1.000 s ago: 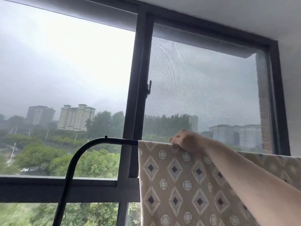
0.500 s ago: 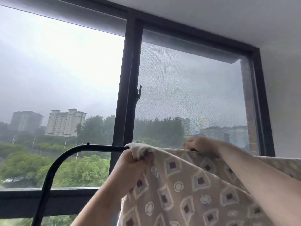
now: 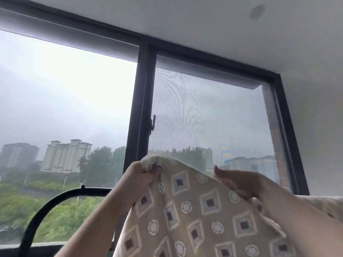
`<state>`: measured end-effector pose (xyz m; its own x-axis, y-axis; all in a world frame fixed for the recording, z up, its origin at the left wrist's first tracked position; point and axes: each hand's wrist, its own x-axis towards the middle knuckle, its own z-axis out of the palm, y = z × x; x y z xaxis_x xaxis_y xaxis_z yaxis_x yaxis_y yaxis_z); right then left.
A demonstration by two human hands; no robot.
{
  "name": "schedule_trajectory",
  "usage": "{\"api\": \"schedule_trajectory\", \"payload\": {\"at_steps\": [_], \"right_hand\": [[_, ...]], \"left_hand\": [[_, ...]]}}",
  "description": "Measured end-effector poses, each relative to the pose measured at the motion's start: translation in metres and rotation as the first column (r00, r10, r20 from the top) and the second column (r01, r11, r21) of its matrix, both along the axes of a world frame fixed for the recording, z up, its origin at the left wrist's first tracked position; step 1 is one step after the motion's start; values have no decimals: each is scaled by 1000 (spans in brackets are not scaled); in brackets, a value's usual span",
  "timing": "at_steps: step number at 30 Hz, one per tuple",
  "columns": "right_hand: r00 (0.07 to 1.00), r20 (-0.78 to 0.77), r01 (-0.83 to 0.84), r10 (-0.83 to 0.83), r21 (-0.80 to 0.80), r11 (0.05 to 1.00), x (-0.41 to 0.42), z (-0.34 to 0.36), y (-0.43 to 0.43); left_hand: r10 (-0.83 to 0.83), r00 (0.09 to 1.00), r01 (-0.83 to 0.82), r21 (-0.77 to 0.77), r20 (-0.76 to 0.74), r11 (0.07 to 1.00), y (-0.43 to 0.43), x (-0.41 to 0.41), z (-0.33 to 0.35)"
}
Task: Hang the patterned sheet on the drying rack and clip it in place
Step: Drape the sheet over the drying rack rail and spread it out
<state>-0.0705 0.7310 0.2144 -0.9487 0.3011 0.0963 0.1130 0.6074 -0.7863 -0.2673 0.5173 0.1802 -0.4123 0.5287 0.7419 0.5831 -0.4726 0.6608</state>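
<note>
Your left hand (image 3: 143,175) gripped a bunched corner of the sheet (image 3: 185,210), raised before the window (image 3: 144,108). Only the curved black end of the rack (image 3: 55,199) showed; its rail was hidden behind your arm and the cloth. Your right hand (image 3: 239,182) lay at the sheet's top edge, fingers blurred, so I cannot tell whether they pinched it. The sheet's lower part was cut off.

Bare left hand (image 3: 142,176), right hand (image 3: 240,182), forearms (image 3: 96,229).
</note>
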Motion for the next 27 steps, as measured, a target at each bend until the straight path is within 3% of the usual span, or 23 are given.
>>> {"api": "schedule_trajectory", "payload": {"at_steps": [2, 4, 7, 9, 12, 15, 20, 24, 27], "right_hand": [[986, 5, -168, 168, 7, 986, -1, -1, 5], [976, 30, -219, 217, 114, 969, -4, -4, 1], [989, -56, -121, 140, 259, 958, -2, -12, -15], [990, -96, -69, 99, 273, 960, -2, -19, -12], [974, -187, -108, 131, 128, 986, 4, -19, -8], [947, -320, -49, 17, -93, 994, 9, -13, 0], [988, -128, -48, 88, 288, 957, 2, -18, -5], [938, -345, 27, 35, 174, 984, -10, -30, -13], [900, -436, 75, -2, 150, 986, -15, -29, -8]], "left_hand": [[238, 957, -255, -88, -165, 963, 9, -3, 2], [311, 924, -349, -157, -221, 924, 14, -6, 2], [309, 915, -368, -223, -260, 903, 18, -5, 4], [266, 931, -325, -240, -249, 915, 19, -2, 7], [251, 941, -303, -232, -229, 925, 23, 5, 7], [254, 935, -310, -222, -248, 924, 25, 9, 6], [290, 923, -347, -224, -252, 910, 29, 8, 5], [385, 857, -468, -207, -343, 859, 26, 8, 7], [385, 855, -471, -211, -348, 856, 23, 10, 10]]}}
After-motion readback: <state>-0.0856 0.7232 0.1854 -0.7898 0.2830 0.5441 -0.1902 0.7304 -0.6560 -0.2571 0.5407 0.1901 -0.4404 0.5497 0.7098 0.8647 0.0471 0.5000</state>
